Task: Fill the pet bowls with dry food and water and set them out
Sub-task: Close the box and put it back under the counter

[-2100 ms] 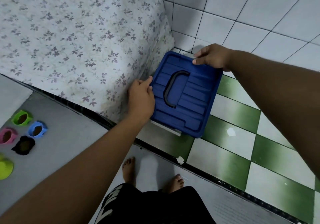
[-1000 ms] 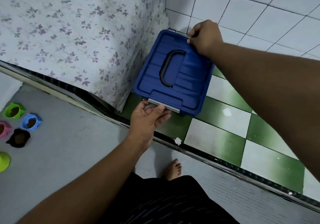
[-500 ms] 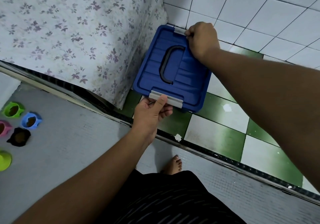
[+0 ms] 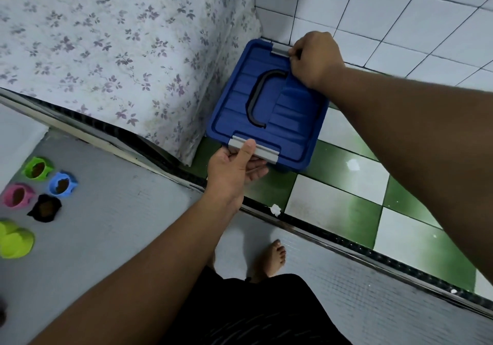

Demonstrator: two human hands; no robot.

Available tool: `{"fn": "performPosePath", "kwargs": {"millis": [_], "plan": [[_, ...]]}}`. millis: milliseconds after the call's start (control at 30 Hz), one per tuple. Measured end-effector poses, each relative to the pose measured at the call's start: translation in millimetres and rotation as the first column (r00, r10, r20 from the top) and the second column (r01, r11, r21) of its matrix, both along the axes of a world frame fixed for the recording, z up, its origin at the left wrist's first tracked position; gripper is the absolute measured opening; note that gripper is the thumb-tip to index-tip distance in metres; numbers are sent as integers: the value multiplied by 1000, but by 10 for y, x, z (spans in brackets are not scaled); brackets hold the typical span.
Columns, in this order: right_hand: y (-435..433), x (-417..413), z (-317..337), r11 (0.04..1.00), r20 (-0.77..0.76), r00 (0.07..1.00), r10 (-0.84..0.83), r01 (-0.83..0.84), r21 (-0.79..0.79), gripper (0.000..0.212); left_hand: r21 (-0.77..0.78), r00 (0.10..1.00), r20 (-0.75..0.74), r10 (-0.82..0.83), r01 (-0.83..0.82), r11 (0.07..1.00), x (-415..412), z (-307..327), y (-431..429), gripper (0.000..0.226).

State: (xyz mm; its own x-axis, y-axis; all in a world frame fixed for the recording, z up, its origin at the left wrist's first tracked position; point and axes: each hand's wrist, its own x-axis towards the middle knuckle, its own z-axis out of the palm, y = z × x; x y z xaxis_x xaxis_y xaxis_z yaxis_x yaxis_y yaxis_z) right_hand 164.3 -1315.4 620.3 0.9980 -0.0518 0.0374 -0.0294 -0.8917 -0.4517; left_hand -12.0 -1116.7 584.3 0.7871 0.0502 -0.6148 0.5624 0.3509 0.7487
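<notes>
Lime bowl (image 4: 14, 239) cut by left edge; contents hidden.

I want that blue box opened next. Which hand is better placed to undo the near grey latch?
Left. The left hand already has its thumb on the near latch; the right hand is at the far latch.

Bare forearms, bare foot (image 4: 274, 258), black faintly striped shorts (image 4: 256, 315)

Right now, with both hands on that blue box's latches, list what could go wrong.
1. The left hand lifts the near grey latch with fingers beneath; it may snap down and pinch.
2. The blue box sits wedged between the floral cloth and tiled wall, so the right hand has little room at the far latch.
</notes>
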Motion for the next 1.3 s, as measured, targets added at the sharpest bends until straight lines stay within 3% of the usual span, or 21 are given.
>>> {"fn": "performPosePath", "kwargs": {"millis": [167,267,333,400,500,633,700,800,900,1000,1133,1300], "plan": [[-236,-264,-3,990,-42,989,-139,139,17,19,94,979,4,206,-205,974,249,-39,165,34],[-339,-643,-26,955,-66,963,-262,268,128,10,328,962,150,228,-265,907,389,-8,303,40],[-351,-964,-60,918,-91,938,-335,347,193,16,481,956,280,88,-219,849,397,-11,361,33],[-302,-1303,-108,870,-120,911,-394,412,270,21,596,940,318,-122,-98,797,371,-77,457,36],[-135,-1842,-226,818,-121,876,-468,480,318,34,739,842,245,-481,159,655,256,-149,633,61],[303,-2633,-305,795,-91,857,-508,507,333,49,882,659,86,-747,299,365,-128,-96,832,89],[573,-3017,-315,787,-113,857,-504,509,350,64,909,591,17,-807,327,259,-416,-68,984,100],[929,-3531,-290,798,-199,873,-446,488,353,103,926,535,2,-845,319,204,-852,-50,1278,120],[1163,-4022,-304,826,-293,890,-349,440,353,127,916,488,-28,-873,363,173,-1231,-111,1558,128],[1370,-4430,-463,844,-319,889,-330,429,322,134,907,492,-66,-868,393,153,-1591,-273,1772,128],[1514,-4782,-845,798,-416,840,-347,498,340,133,892,504,-100,-858,427,147,-1960,-681,1925,123],[1456,-4967,-1802,797,-562,769,-306,530,291,134,819,506,-217,-835,560,126,-2196,-1619,1900,122]]}}
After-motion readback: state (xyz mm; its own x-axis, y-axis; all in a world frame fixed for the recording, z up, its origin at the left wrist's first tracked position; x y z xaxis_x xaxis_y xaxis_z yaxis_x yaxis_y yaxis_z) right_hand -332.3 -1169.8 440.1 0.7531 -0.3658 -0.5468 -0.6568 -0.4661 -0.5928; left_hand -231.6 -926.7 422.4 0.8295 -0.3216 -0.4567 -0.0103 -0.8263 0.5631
